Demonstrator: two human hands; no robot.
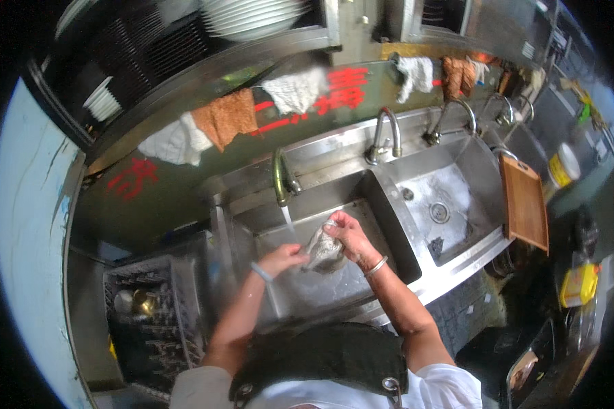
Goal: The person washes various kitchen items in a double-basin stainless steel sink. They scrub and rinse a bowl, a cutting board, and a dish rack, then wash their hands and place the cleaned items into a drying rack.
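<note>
A wet grey-white cloth (pixel 326 253) hangs bunched over the left stainless steel sink basin (pixel 307 294). My right hand (pixel 352 237) pinches its upper end between thumb and fingers. At the cloth's left edge, my left hand (pixel 284 258) has its fingertips closed on the fabric, somewhat blurred. Water runs from a curved faucet (pixel 279 176) just beyond my left hand and falls into the basin. Both hands are above the basin floor, under the faucet's height.
A second basin (pixel 470 174) with suds lies to the right, a wooden tray (pixel 526 202) at its far side. White and brown towels (pixel 226 117) hang along the wall. A dish rack (pixel 148 332) stands at left, a yellow jug (pixel 579 286) at right.
</note>
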